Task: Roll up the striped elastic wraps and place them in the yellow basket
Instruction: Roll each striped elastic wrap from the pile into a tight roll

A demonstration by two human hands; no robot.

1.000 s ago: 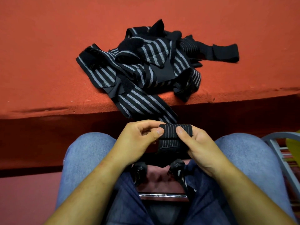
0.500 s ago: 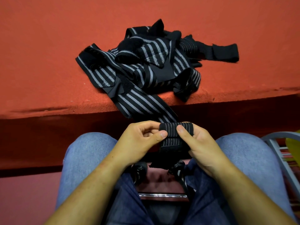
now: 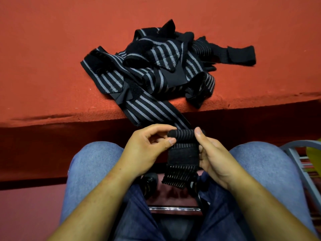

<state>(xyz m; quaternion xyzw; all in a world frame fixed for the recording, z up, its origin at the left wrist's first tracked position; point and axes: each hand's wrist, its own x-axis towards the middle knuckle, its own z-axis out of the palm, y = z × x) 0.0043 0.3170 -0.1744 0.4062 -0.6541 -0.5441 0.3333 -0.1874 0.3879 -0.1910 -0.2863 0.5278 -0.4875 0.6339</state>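
Note:
A black wrap with grey stripes (image 3: pixel 152 110) runs from the pile over the edge of the red surface down to my hands. Its near end is bent over into a short fold or roll (image 3: pixel 184 133) above my knees, and a black patch and fringed end hang below it. My left hand (image 3: pixel 147 150) pinches the roll's left end with thumb and fingers. My right hand (image 3: pixel 212 155) grips its right end, thumb on top. A tangled pile of striped wraps (image 3: pixel 159 65) lies on the red surface. A sliver of yellow, perhaps the basket (image 3: pixel 314 153), shows at the right edge.
The red carpeted surface (image 3: pixel 52 58) ends in a front edge just beyond my knees. A grey metal frame (image 3: pixel 295 153) stands at the right beside my right knee. Black shoes and a chrome bar (image 3: pixel 173 208) lie below, between my legs.
The hands have turned the wrap's end, and the black patch with its fringed end now hangs lower below the roll. The pile has not moved.

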